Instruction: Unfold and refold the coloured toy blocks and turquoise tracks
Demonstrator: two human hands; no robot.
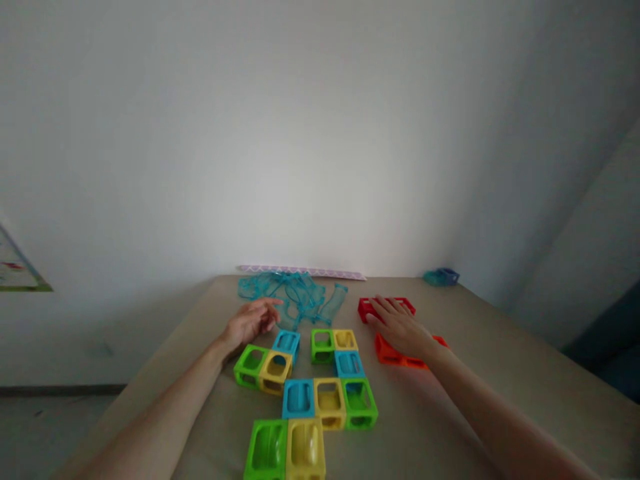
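My left hand (253,321), fingers loosely curled apart and holding nothing visible, rests near the clear teal track pieces (300,297). Below it lies a joined group with a green block (251,362), a yellow block (276,371) and a blue block (287,342). My right hand (397,325) lies flat, fingers spread, over a red block piece (367,309); an orange-red piece (400,357) sits partly under its wrist. Between my arms are more joined green, yellow and blue blocks (329,400), and a green and yellow pair (285,448) is nearest me.
A patterned purple-white strip (305,271) lies along the table's back edge by the wall. Small teal and dark blue pieces (441,277) sit at the back right corner of the table (505,373). Dark fabric (610,340) shows at the far right.
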